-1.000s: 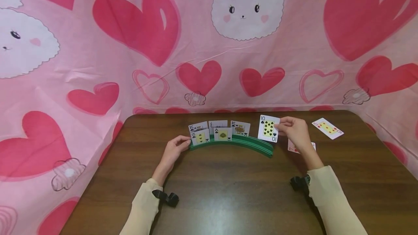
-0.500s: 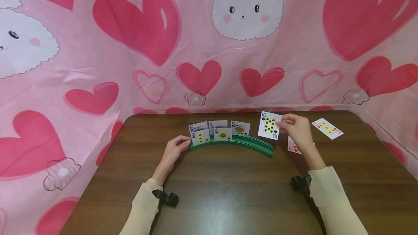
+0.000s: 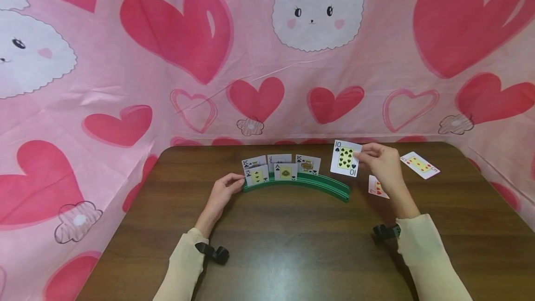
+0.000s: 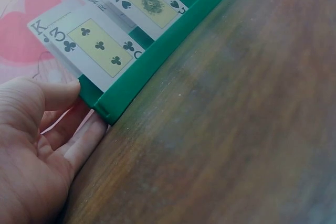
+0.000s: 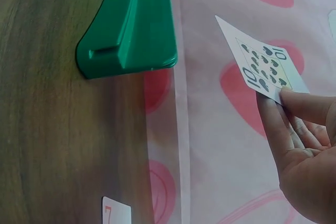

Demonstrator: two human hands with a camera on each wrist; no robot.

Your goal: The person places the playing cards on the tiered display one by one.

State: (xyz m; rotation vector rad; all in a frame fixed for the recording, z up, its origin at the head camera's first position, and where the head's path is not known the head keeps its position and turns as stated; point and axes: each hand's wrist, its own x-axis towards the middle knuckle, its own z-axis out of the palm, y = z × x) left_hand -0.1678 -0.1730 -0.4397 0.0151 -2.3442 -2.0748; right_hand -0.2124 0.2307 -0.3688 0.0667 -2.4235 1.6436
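Note:
My right hand point(image 3: 381, 161) pinches the ten of spades point(image 3: 345, 158) by its right edge, thumb on the face, and holds it up beyond the right end of a curved green card holder point(image 3: 322, 185). In the right wrist view the card point(image 5: 270, 66) is apart from the holder point(image 5: 131, 40). At the holder's left end, my left hand point(image 3: 223, 195) grips the corner between thumb and fingers point(image 4: 86, 137). The three of clubs point(image 3: 256, 175) and ace of spades point(image 3: 286, 172) stand in the front slot. Behind them stand two kings and another card point(image 3: 279, 158), mostly covered.
On the brown wooden table point(image 3: 288, 245), a red seven point(image 3: 377, 186) lies partly under my right hand in the head view. The five of diamonds point(image 3: 420, 165) lies farther right. A pink heart-patterned cloth point(image 3: 292, 64) hangs behind the table's back edge.
My right hand has moved slightly up and to the right with the ten of spades, farther from the holder. My left hand stays at the holder's left end.

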